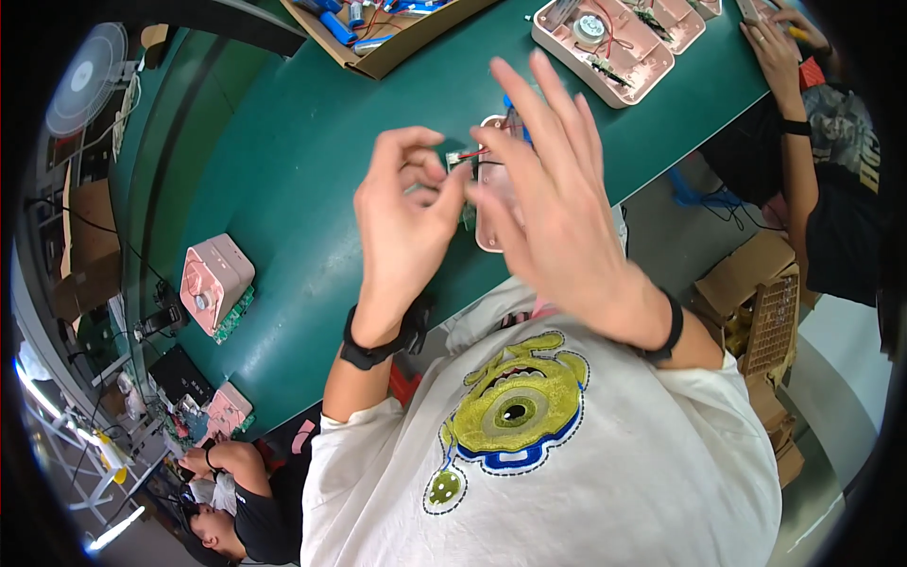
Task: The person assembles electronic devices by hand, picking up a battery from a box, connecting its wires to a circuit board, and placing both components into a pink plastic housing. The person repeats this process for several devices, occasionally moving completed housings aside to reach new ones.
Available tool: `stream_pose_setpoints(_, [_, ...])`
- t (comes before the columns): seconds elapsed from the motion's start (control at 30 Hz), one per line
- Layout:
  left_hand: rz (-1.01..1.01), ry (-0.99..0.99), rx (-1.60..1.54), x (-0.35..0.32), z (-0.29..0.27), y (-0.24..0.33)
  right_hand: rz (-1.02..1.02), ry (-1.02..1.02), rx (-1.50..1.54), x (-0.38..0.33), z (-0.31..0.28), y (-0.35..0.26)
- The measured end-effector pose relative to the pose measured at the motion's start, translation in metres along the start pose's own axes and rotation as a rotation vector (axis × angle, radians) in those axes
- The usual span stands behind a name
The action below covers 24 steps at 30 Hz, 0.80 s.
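My left hand [406, 213] has its fingers curled and its thumb raised to a small white wire connector [454, 159]; it appears to pinch this, though the exact contact is hard to make out. Red and black wires [475, 153] run from the connector behind my right hand [557, 203]. That hand is slightly blurred, with its fingers stretched out and its thumb and index finger apart on either side of the wires. Below it lies a pink plastic housing [490, 233], mostly covered. Part of a blue battery [513, 115] shows behind the right fingers.
A cardboard box [378, 61] of blue batteries stands at the far edge. Open pink housings [619, 87] with a speaker and wiring lie far right. Another pink housing [219, 274] rests on the green table [312, 189] at left. Co-workers sit at both sides.
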<state>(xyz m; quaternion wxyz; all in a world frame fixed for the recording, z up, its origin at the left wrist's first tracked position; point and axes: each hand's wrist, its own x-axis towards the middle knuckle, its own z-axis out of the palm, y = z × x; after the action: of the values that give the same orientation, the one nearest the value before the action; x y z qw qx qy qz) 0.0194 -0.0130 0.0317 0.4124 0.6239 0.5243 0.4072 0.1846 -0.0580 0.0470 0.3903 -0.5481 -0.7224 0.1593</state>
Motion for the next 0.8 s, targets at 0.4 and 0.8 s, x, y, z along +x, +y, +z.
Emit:
stream_pose_setpoints(0.4, [-0.374,-0.242,-0.03,-0.041,-0.023,0.004,0.027,-0.173,-0.154,-0.055,0.008,0.02])
stream_pose_setpoints(0.8, [-0.379,0.07,0.031,-0.085,-0.069,-0.041,0.003,-0.066,-0.43,-0.03,-0.001,0.069])
